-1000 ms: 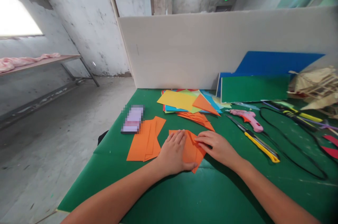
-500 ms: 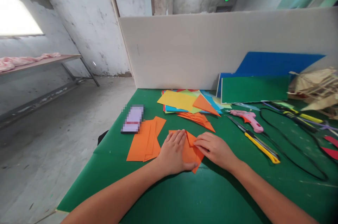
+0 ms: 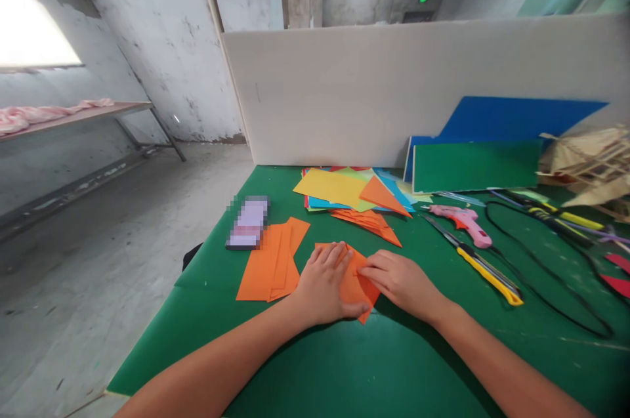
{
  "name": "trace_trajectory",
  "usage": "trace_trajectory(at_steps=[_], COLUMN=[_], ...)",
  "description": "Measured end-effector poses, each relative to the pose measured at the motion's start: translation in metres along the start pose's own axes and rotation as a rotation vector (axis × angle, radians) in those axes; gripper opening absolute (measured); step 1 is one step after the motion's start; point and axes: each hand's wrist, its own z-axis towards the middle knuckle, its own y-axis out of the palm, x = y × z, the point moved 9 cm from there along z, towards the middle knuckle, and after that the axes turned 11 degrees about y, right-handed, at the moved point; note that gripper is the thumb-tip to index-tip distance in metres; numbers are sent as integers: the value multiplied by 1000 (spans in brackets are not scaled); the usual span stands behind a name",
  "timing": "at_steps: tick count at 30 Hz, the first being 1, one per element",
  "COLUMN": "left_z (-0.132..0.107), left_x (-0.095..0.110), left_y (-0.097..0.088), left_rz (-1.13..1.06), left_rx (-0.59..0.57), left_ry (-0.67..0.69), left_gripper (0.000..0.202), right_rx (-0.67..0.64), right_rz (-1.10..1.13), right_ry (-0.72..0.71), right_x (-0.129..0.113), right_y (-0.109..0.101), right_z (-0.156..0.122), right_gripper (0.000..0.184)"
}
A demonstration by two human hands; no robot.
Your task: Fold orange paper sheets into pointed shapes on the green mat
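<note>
A sheet of orange paper (image 3: 352,288) lies on the green table under both my hands, partly covered by them. My left hand (image 3: 325,283) rests flat on its left side, fingers stretched forward and thumb out to the right. From the right, my right hand (image 3: 396,280) pinches a folded flap at the paper's right edge between thumb and fingers. Left of my left hand are loose orange paper pieces (image 3: 254,277), overlapping. Folded orange triangles (image 3: 367,222) sit in a small pile just beyond my hands.
Coloured paper sheets (image 3: 327,187) are stacked at the back, and a phone (image 3: 249,224) lies at left. To the right are a yellow utility knife (image 3: 487,275), a pink glue gun (image 3: 460,220) with a black cord, and a green board (image 3: 475,165) leaning upright.
My right hand has shifted slightly left, bringing the paper's flap further over toward my left hand. My left hand stays pressed in nearly the same place.
</note>
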Motion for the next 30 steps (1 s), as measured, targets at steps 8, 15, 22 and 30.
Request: trace_trajectory(at_steps=[8, 15, 22, 30], left_z=[1, 1, 0, -1], left_x=[0, 0, -1, 0], left_y=[-1, -2, 0, -6], left_rz=[-11, -41, -39, -19], left_rx=[-8, -7, -19, 72], left_ry=[-12, -7, -7, 5], left_gripper=[95, 95, 95, 82], right_rx=[-22, -17, -25, -32], right_rz=[-72, -96, -90, -85], right_ry=[-13, -18, -21, -2], right_x=[-1, -3, -3, -2], right_y=[4, 4, 6, 6], right_z=[-1, -1, -1, 0], right_gripper=[29, 28, 25, 24])
